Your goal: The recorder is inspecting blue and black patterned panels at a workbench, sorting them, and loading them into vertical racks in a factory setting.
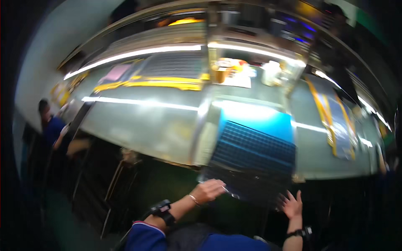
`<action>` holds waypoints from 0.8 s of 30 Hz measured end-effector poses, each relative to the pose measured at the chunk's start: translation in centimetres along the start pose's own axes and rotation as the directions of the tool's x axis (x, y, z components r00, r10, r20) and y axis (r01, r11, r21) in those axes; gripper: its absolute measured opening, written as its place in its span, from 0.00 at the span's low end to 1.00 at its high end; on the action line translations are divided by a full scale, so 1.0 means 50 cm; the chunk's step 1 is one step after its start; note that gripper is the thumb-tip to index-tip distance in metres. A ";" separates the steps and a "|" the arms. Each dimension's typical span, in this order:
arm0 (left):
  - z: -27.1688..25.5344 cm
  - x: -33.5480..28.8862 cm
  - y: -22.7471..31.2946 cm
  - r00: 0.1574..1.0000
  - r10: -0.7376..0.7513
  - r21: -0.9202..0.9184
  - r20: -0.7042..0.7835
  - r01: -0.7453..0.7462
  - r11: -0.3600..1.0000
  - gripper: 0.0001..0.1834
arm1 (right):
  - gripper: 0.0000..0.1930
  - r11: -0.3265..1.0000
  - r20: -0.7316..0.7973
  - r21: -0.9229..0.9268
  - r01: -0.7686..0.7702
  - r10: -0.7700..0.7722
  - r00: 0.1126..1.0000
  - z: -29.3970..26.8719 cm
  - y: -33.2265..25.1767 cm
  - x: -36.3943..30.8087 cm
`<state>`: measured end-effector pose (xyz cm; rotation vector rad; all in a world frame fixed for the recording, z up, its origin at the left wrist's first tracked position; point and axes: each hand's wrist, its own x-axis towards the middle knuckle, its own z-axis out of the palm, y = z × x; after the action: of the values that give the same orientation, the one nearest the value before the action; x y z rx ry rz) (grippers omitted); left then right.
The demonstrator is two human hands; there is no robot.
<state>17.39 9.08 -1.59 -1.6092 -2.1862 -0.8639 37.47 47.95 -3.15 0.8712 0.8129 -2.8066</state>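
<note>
A dark, flat panel with a grid of small cells (255, 146), perhaps a tray, lies over a bright blue mat (259, 119) on the bench. Its black near part juts past the bench's front edge toward me. My left hand (209, 191) is at the near left corner of this black part, fingers closed on the edge; a thin shiny strip shows beside the fingertips. At the near right corner is my right hand (292, 205), its fingers spread and palm toward the panel. Whether those fingertips touch it is blurred.
The grey-green bench (142, 125) runs left and right. Yellow-edged dark trays (171, 71) stand at the back left, others (331, 113) at the right. A white container (271, 73) and a paper (234, 79) are at the back. A person (54, 129) sits far left.
</note>
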 end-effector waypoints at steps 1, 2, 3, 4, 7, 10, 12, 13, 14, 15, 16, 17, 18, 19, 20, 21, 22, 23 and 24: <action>0.008 -0.023 -0.006 1.000 0.019 -0.016 0.023 -0.019 1.000 0.13 | 0.36 0.989 -0.109 -0.144 -0.033 0.018 0.994 -0.008 -0.006 0.022; 0.031 -0.045 -0.001 0.996 0.066 -0.030 0.063 -0.064 0.997 0.15 | 0.32 0.953 -0.216 -0.293 -0.078 0.013 0.976 -0.026 -0.027 0.032; 0.034 -0.045 -0.004 0.994 0.048 -0.116 0.094 -0.037 0.993 0.16 | 0.28 0.887 -0.245 -0.448 -0.108 -0.005 0.970 -0.037 -0.046 0.044; 0.026 -0.035 -0.008 0.995 0.014 -0.200 0.101 0.007 0.980 0.16 | 0.24 0.801 -0.275 -0.584 -0.128 -0.046 0.960 -0.032 -0.066 0.056; -0.012 -0.038 -0.046 0.913 -0.392 -0.279 -0.114 0.349 0.895 0.15 | 0.18 0.770 -0.326 -0.627 -0.119 -0.121 0.937 0.071 -0.091 0.078; -0.027 -0.074 -0.049 0.487 -0.867 -0.305 -0.108 0.814 0.495 0.12 | 0.16 0.724 -0.298 -0.662 -0.196 -0.013 0.955 0.157 -0.130 0.078; -0.007 -0.108 -0.072 0.173 -0.943 -0.480 0.284 0.877 0.017 0.12 | 0.14 0.732 -0.302 -0.649 -0.207 0.002 0.953 0.165 -0.145 0.091; 0.004 -0.116 -0.092 0.014 -0.815 -0.468 0.580 0.824 -0.319 0.13 | 0.14 0.724 -0.296 -0.642 -0.253 0.070 0.953 0.172 -0.147 0.093; 0.015 -0.117 -0.105 0.036 -0.806 -0.467 0.591 0.831 -0.304 0.13 | 0.14 0.713 -0.286 -0.635 -0.296 0.139 0.948 0.171 -0.151 0.093; 0.007 -0.095 -0.101 0.030 -0.688 -0.486 0.725 0.730 -0.481 0.13 | 0.13 0.708 -0.252 -0.640 -0.299 0.174 0.952 0.162 -0.162 0.095; 0.005 -0.076 -0.103 0.047 -0.547 -0.457 0.836 0.612 -0.646 0.13 | 0.13 0.682 -0.213 -0.667 -0.300 0.212 0.954 0.156 -0.174 0.092; 0.010 -0.063 -0.112 0.121 -0.490 -0.454 0.863 0.609 -0.650 0.13 | 0.13 0.682 -0.201 -0.677 -0.277 0.190 0.961 0.153 -0.188 0.090; 0.011 -0.049 -0.111 0.115 -0.488 -0.449 0.865 0.610 -0.653 0.13 | 0.14 0.677 -0.187 -0.687 -0.262 0.184 0.965 0.160 -0.196 0.095; 0.005 -0.033 -0.114 0.176 -0.505 -0.475 0.845 0.683 -0.555 0.12 | 0.13 0.677 -0.171 -0.700 -0.226 0.149 0.974 0.173 -0.203 0.096; -0.002 -0.012 -0.117 0.238 -0.512 -0.494 0.825 0.744 -0.450 0.11 | 0.12 0.676 -0.156 -0.711 -0.192 0.115 0.981 0.188 -0.217 0.105; -0.010 0.011 -0.121 0.288 -0.546 -0.539 0.787 0.750 -0.383 0.10 | 0.11 0.646 -0.074 -0.759 -0.079 0.035 0.997 0.191 -0.225 0.127; -0.018 0.034 -0.131 0.346 -0.571 -0.573 0.745 0.770 -0.280 0.09 | 0.09 0.556 -0.102 -0.831 -0.021 -0.114 0.988 0.199 -0.232 0.155; -0.026 0.070 -0.143 0.369 -0.634 -0.601 0.680 0.775 -0.194 0.08 | 0.09 0.535 -0.079 -0.842 0.073 -0.255 0.964 0.188 -0.234 0.191; -0.029 0.104 -0.172 0.442 -0.638 -0.612 0.630 0.788 -0.059 0.08 | 0.07 0.521 -0.082 -0.845 0.120 -0.349 0.934 0.191 -0.243 0.221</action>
<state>7.43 10.45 -0.07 -0.3441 -2.8835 -2.6877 20.61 54.17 3.04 0.9331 2.1964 -1.9909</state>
